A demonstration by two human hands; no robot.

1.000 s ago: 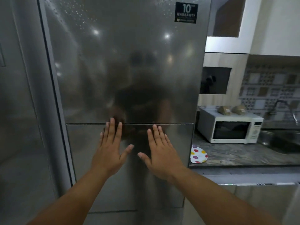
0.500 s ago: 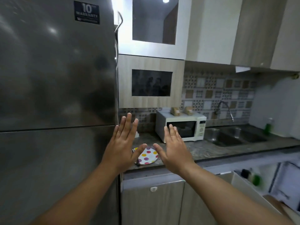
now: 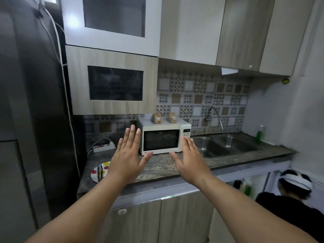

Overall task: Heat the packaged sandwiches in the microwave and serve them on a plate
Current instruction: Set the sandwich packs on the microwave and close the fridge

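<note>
Both hands hover with a wide, empty grip, fingers straight: left hand (image 3: 126,159) before the white microwave's (image 3: 164,136) left edge, right hand (image 3: 189,159) before its lower right corner. Two packaged sandwiches (image 3: 164,118) sit atop the microwave. Left of it on the bench (image 3: 163,168) lies a spotted plate (image 3: 100,171); right, a steel sink (image 3: 226,146).

L grip (image 3: 128,160) & R grip (image 3: 190,160) raised, palms fwd, fingers straight.
</note>
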